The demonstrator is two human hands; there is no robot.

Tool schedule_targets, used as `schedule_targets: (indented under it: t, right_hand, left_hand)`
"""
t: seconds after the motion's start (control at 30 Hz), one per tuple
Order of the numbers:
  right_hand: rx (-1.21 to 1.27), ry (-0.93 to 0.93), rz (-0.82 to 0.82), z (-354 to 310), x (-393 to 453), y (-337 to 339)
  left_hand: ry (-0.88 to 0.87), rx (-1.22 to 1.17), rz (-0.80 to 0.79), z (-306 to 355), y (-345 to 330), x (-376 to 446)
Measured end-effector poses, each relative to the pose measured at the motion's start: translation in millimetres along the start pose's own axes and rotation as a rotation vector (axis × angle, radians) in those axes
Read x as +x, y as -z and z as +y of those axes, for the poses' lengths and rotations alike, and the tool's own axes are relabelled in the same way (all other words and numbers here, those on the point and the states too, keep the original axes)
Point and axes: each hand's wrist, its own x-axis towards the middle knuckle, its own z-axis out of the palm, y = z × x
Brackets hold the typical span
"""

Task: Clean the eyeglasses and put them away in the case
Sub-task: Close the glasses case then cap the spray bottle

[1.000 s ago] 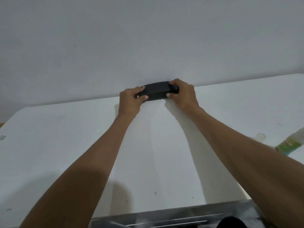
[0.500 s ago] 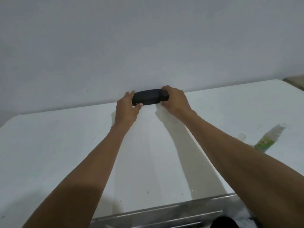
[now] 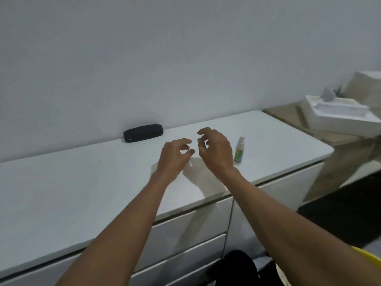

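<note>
Both bare forearms reach forward from the lower edge of the view, converging toward the middle. The left hand hangs in the air with its fingers loosely curled and holding nothing. The right hand is raised just beside it, fingers likewise loosely bent and empty, the 2 hands' fingertips near each other but apart.

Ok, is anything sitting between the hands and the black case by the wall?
Nothing visible does. The case lies shut against the wall on the white cabinet top, with bare surface between it and the left hand and right hand. The spray bottle stands off to the right, out of that path.
</note>
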Motion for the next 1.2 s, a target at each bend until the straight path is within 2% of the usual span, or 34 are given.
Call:
schedule_targets:
  t: [0.13, 0.23, 0.3, 0.37, 0.47, 0.7, 0.8, 0.97, 1.07, 1.2]
  right_hand:
    - [-0.073, 0.054, 0.265, 17, -11, 43]
    - [-0.011, -0.065, 0.372, 37, -19, 63]
    - [0.063, -0.189, 0.319, 53, -25, 67]
    - [0.122, -0.32, 0.173, 64, -30, 69]
    - [0.158, -0.394, 0.063, 74, -33, 66]
    - [0.154, -0.382, 0.07, 80, -30, 55]
    - [0.162, -0.386, 0.076, 81, -29, 55]
    - [0.166, -0.414, 0.072, 80, -27, 53]
    - [0.169, -0.421, 0.065, 78, -27, 53]
    - [0.181, -0.429, 0.06, 78, -27, 54]
  left_hand:
    - [-0.055, 0.019, -0.105, 28, -33, -2]
    - [-0.076, 0.015, -0.169, 40, -56, -2]
    - [-0.078, -0.001, -0.187, 45, -70, -1]
    - [-0.076, 0.011, -0.189, 47, -81, 0]
    - [-0.087, 0.069, -0.186, 46, -92, 4]
    - [-0.09, 0.12, -0.144, 42, -95, 14]
    - [-0.036, -0.041, -0.1, 45, -92, 16]
    - [-0.046, -0.338, 0.117, 76, -78, 26]
    - [-0.102, -0.395, 0.085, 95, -75, 30]
    - [-0.151, -0.348, 0.015, 105, -81, 30]
